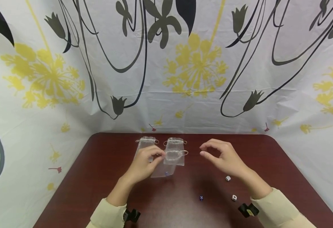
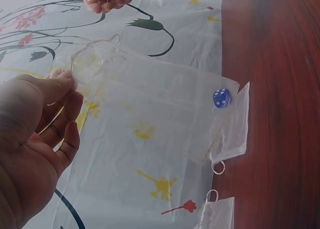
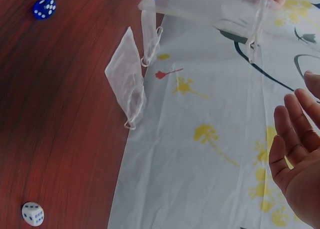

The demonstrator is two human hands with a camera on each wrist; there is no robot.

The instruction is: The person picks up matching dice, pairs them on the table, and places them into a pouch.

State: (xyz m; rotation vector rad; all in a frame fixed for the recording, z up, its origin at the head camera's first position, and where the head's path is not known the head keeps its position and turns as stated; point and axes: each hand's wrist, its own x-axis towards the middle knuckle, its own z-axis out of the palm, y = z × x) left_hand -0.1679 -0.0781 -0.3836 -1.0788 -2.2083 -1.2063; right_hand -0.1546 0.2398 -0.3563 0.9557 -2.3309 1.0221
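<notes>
My left hand pinches the mouth of a sheer drawstring pouch between thumb and fingertips. The pouch hangs above the table, its string loop sticking out to the right. A blue die shows through the bottom corner of the pouch in the left wrist view. My right hand hovers to the right of the pouch, holding nothing. Its thumb and fingers are bent loosely, with a gap between the tips. Below it on the table are a blue die, a white die and another white die.
Two more sheer pouches, one at the left and one at the right, lie flat near the back of the dark red table. A flower-printed cloth hangs behind the table and along its sides.
</notes>
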